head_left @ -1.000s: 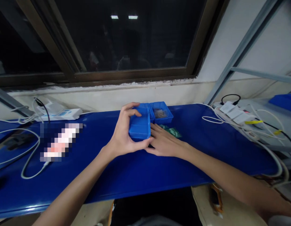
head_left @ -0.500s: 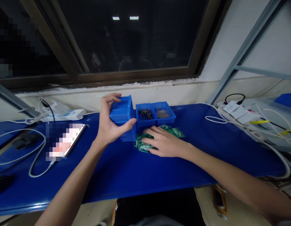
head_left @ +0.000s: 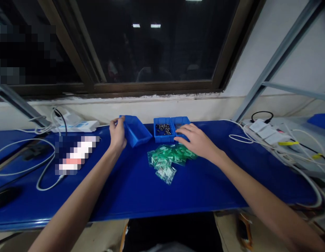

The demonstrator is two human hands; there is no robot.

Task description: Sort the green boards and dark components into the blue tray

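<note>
My left hand [head_left: 117, 133] is closed on the left edge of a blue plastic bin [head_left: 137, 133], which is tilted with its open side toward me; I see nothing inside it. My right hand [head_left: 198, 140] reaches over the right one of two other blue bins, fingers stretched and thumb apart, with nothing visible in its grasp. That right bin [head_left: 185, 120] is partly hidden by the fingers. Beside it, another blue bin [head_left: 164, 139] contains many small dark and shiny parts. In front of them lies a pile of small green and clear plastic packets [head_left: 167, 157].
A phone [head_left: 77, 155] with a lit, blurred screen lies at the left on the blue table [head_left: 152, 196], wired to a white cable. Power strips and chargers [head_left: 264, 131] with tangled cables sit at both sides. A wall and window [head_left: 152, 52] close off the back.
The left bin has been tipped and lowered toward the table, its open side now facing me. My right hand has moved off the packets up to the right bin. The packets lie more spread out.
</note>
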